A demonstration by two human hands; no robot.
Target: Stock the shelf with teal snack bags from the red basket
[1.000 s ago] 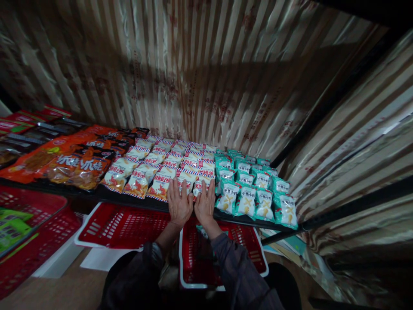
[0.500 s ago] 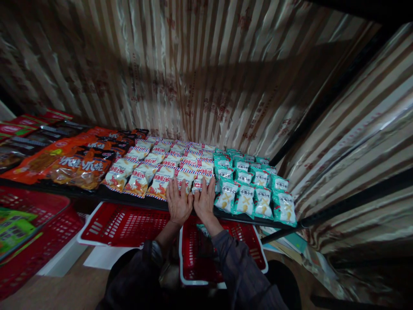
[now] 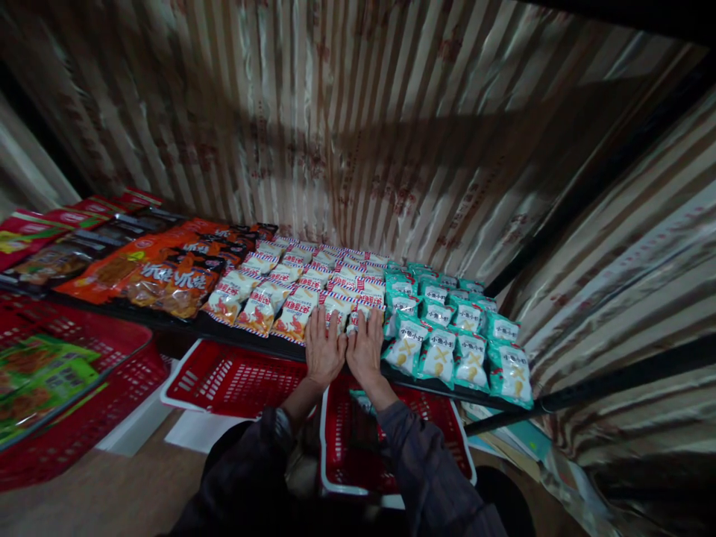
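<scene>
White snack bags [image 3: 293, 313] with red print and striped edges lie in rows on a dark shelf [image 3: 262, 343]. My left hand [image 3: 324, 347] rests flat on front bags of this kind, its fingers extended. Beside it, my right hand [image 3: 365, 344] lies on the bag at the right end of the front row, fingers also stretched out. The two thumbs are close together. Just right of my right hand stand rows of teal-and-white snack bags [image 3: 439, 352]. Parts of the bags under both hands are hidden.
Orange and black snack packets [image 3: 173, 287] fill the shelf's left side. Below are a red basket [image 3: 330, 440] between my knees, another red basket [image 3: 235, 377], and a red basket [image 3: 128, 343] with green packets. A dark shelf post [image 3: 604, 377] and striped sheeting [image 3: 347, 134] enclose the shelf.
The view has shifted a little, so the shelf and hands appear farther right. Both hands stay flat on the same white snack bags.
</scene>
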